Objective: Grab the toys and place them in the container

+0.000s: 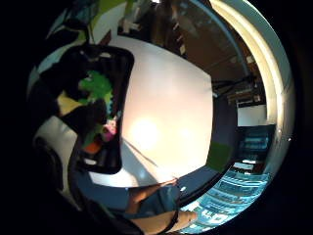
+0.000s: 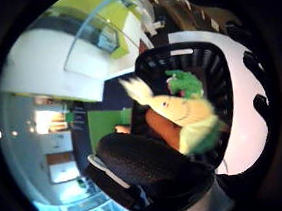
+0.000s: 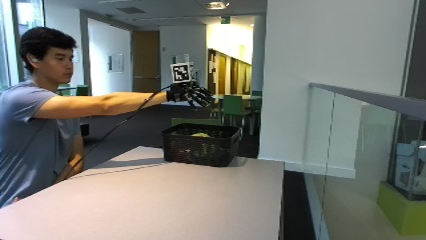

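1. The gloved right hand [image 3: 193, 95] is seen raised above the black basket [image 3: 200, 146] at the table's [image 3: 166, 200] far end — fingers spread, nothing held.
2. A yellow plush toy [image 2: 184, 110] is seen just under the palm — apart from it, over the basket.
3. A green toy [image 1: 98, 84] is seen inside the basket.
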A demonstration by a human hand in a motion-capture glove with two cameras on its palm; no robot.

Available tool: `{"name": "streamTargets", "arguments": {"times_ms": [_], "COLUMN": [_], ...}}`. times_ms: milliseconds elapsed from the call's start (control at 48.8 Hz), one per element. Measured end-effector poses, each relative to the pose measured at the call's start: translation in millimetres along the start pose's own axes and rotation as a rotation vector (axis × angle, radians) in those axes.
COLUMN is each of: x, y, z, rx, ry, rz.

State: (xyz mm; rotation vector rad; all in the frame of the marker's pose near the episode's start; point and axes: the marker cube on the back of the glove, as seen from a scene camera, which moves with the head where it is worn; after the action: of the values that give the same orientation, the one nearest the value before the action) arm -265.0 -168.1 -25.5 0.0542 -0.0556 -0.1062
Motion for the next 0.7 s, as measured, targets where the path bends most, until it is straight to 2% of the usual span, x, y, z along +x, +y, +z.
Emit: {"name": "streamTargets", "arguments": {"times_ms": [62,123,246,472,697], "x": [15.2,-4.8,-11.7,106.2,201.4], "y": [1.6,15.7,33.6,53.1,85.0], "z": [-6.5,-11.5,-20.0,-23.1,-21.3], "rx": [0.034,0.068,0.087,0.104,0.094], "ry": [0.014,0.05,0.068,0.151,0.083], "rz": [-0.056,-0.133,-0.184,0.035,0.081]}}
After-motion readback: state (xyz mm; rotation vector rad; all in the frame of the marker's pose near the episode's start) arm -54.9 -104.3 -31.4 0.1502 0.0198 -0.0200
